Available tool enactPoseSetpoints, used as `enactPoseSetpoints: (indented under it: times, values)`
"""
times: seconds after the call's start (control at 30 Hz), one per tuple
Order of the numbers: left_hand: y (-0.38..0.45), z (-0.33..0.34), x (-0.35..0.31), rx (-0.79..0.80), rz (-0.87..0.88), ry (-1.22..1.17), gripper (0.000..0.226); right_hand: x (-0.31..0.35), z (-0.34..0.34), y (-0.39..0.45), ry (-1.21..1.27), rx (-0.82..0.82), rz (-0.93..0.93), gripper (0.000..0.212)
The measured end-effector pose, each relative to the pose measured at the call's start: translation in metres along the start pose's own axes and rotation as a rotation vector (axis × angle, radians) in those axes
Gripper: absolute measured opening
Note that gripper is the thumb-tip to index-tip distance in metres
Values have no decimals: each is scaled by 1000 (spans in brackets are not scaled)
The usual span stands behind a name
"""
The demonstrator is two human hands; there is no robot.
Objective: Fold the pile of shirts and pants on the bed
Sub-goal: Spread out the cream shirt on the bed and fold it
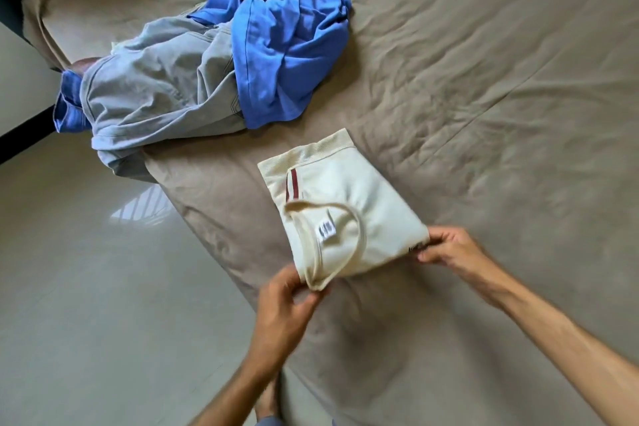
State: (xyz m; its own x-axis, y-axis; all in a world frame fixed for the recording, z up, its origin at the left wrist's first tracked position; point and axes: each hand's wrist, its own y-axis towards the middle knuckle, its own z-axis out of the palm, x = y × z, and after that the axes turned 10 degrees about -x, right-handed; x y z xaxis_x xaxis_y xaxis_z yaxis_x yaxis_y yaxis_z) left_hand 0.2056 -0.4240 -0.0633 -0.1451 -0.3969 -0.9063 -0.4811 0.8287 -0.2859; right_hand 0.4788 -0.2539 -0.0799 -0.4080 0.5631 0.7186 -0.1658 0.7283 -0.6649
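Cream shirt: folded into a compact rectangle near the bed's front edge, collar side up with the white label showing, so it is likely on its last fold or being squared up
Left hand: fingers and thumb pinch the near corner of the cream shirt by the collar band, holding that end firm so the layers do not slip apart
Right hand: fingertips pinch the right-hand corner of the same shirt, at a small dark tag, seemingly to pull the edge taut and flat
Both hands together: one at each near corner, which suits tidying the fold or lifting the bundle as one piece
Blue shirt: crumpled, unfolded, further back on the bed, partly lying over the pants
Grey pants: loosely heaped beside it, spilling toward the bed's left edge, with more blue cloth showing beneath; left there as the pile still to do
Bed: brown sheet, wrinkled, gives the flat space for folding
Floor: glossy tiles to the left of the bed
Progress: one garment nearly done, at least two waiting
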Motion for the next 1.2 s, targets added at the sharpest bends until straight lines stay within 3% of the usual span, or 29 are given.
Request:
enactPoseSetpoints:
  times: [0.07, 0.13, 0.27, 0.37, 0.53, 0.67, 0.8, 0.87, 0.97, 1.1, 1.2]
  values:
    - [-35, 13, 35, 5, -149, 68, 30, -46, 5, -11, -54, 16, 174, 32]
    - [-59, 24, 62, -15, -162, 176, 34, -79, 12, -23, -146, 21, 260, 32]
    - [-65, 41, 66, -188, -234, 176, 19, -93, 17, -28, -204, -76, 184, 20]
    - [-58, 41, 61, -160, -295, 185, 18, -90, 19, -25, -255, -105, 119, 9]
    - [-40, 21, 65, 18, -248, 343, 39, -89, 16, -20, -263, -131, 150, 13]
    - [-27, 16, 65, 30, -198, 395, 60, -85, 23, -14, -293, -207, 84, 22]
    - [-12, 19, 49, 13, -228, 364, 47, -74, 34, -4, -451, -282, 24, 23]
    - [-5, 19, 41, -88, -246, 363, 42, -65, 38, 3, -489, -334, 6, 21]
    - [13, 14, 35, -208, -271, 317, 51, -41, 44, 15, -397, -347, 18, 34]
    - [48, 21, 29, -148, -433, 274, 69, -18, 53, 38, -220, -226, 58, 61]
    - [73, 33, 26, -90, -513, 237, 70, -11, 57, 53, -145, -213, 114, 59]
